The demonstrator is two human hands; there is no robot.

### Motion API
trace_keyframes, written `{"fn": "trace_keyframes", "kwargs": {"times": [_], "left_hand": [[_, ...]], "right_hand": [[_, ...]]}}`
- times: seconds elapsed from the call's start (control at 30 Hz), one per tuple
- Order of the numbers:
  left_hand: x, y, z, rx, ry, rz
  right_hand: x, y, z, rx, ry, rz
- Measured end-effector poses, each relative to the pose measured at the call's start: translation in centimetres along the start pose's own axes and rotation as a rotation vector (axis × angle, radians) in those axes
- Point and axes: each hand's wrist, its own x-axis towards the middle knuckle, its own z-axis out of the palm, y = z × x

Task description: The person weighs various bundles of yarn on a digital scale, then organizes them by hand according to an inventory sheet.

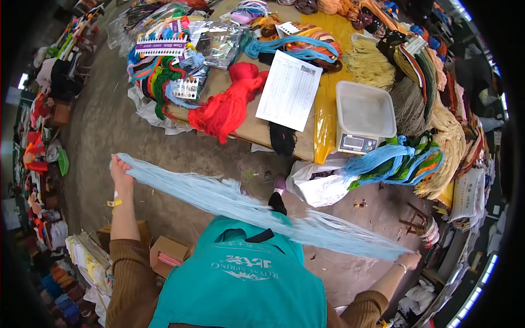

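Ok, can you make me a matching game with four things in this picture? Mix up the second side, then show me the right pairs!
Things:
1. Pale blue yarn
2. Plastic tub
3. Printed sheet
4. Apron

Where or what:
A. Sitting on top of the digital scale
B. Teal, with white lettering
C. Stretched between the left hand and the right hand
D. Lying next to the red yarn

Right pairs: 1-C, 2-A, 3-D, 4-B
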Motion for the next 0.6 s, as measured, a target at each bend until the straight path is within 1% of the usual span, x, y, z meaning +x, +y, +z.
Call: {"fn": "trace_keyframes", "kwargs": {"times": [0.07, 0.1, 0.13, 0.17, 0.2, 0.23, 0.3, 0.33, 0.4, 0.43, 0.5, 0.57, 0.6], "left_hand": [[2.4, 1.4, -1.8, -0.078, -0.064, 0.001], [2.2, 2.1, -1.5, -0.058, -0.011, 0.039], [2.7, 2.2, -1.9, -0.059, -0.011, 0.04], [3.1, 2.2, -2.4, -0.029, -0.058, 0.032], [3.3, 2.2, -2.7, -0.001, -0.107, 0.023], [2.9, 1.6, -2.6, -0.006, -0.108, 0.021], [1.3, 0.4, -2.0, -0.033, -0.189, -0.103], [0.9, 0.2, -2.0, -0.035, -0.19, -0.103], [0.2, 0.0, -1.9, -0.151, -0.241, -0.186], [0.0, 0.0, -1.8, -0.209, -0.269, -0.228], [-0.7, 1.0, -1.5, -0.212, -0.3, -0.218], [-0.3, 1.6, -1.6, -0.262, -0.362, -0.222], [0.0, 1.7, -1.8, -0.262, -0.372, -0.228]], "right_hand": [[4.5, -1.2, -3.8, -0.26, 0.072, -0.195], [5.9, -1.9, -5.2, -0.388, 0.108, -0.293], [6.5, -3.7, -6.4, -0.516, 0.146, -0.392], [6.5, -3.8, -6.5, -0.645, 0.185, -0.49], [8.9, -2.4, -7.2, -0.536, 0.12, -0.653], [7.4, -3.6, -6.7, -0.533, 0.124, -0.656], [-0.5, -7.8, -4.4, 0.211, -0.144, -0.145], [-2.8, -9.1, -3.5, 0.298, -0.184, -0.161], [-6.2, -12.5, -2.0, 0.279, -0.232, -0.29], [-7.3, -14.5, -1.7, 0.285, -0.314, -0.399], [-11.0, -20.1, -0.4, 0.329, -0.277, -0.481], [-10.0, -24.5, 0.0, 0.41, -0.36, -0.646], [-10.7, -27.4, 0.3, 0.441, -0.367, -0.671]]}}
